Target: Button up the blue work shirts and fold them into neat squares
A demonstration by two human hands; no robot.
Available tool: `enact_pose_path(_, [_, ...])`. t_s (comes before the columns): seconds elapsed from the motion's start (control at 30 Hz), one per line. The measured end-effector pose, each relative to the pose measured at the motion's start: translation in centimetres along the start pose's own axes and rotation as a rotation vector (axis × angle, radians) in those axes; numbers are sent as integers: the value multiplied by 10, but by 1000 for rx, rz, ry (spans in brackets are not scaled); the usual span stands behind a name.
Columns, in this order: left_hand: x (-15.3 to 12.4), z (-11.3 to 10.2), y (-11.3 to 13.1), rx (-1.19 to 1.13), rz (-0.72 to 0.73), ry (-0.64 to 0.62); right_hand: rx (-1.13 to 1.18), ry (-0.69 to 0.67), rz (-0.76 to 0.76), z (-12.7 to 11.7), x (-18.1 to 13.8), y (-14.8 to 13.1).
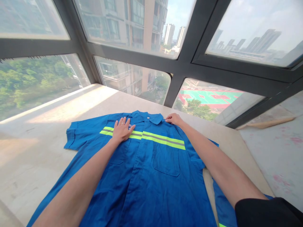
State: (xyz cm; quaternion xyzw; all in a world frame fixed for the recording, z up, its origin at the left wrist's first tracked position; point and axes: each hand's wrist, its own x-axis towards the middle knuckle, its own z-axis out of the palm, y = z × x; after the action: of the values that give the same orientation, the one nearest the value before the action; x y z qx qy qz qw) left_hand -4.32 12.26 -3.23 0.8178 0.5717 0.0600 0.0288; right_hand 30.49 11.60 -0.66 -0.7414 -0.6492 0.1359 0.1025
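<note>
A blue work shirt (144, 164) with yellow-green and grey reflective bands across the chest lies spread face up, its collar pointing at the windows. Flat on the chest, over the band beside the front placket, rests my left hand (122, 130), fingers spread and a ring on one finger; it partly covers a small emblem. My right hand (174, 119) pinches the shirt's shoulder edge just beside the collar (156, 119). One short sleeve (81, 134) stretches out to the left. My right forearm hides part of the other sleeve.
The shirt lies on a pale stone-like ledge (42, 157) below dark-framed windows (184, 67). More blue cloth (223, 205) with a yellow-green strip lies at the lower right. Peeling floral wallpaper (279, 151) covers the wall on the right.
</note>
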Motion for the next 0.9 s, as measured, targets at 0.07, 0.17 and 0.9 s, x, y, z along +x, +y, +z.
enact_pose_path(0.07, [0, 0, 0, 0, 2, 2, -12, -14, -57, -2, 0, 0])
enact_pose_path(0.17, [0, 0, 0, -5, 7, 8, -54, -10, -136, -2, -6, -3])
enact_pose_path(0.9, [1, 5, -3, 15, 5, 30, -84, 111, 84, 3, -6, 0])
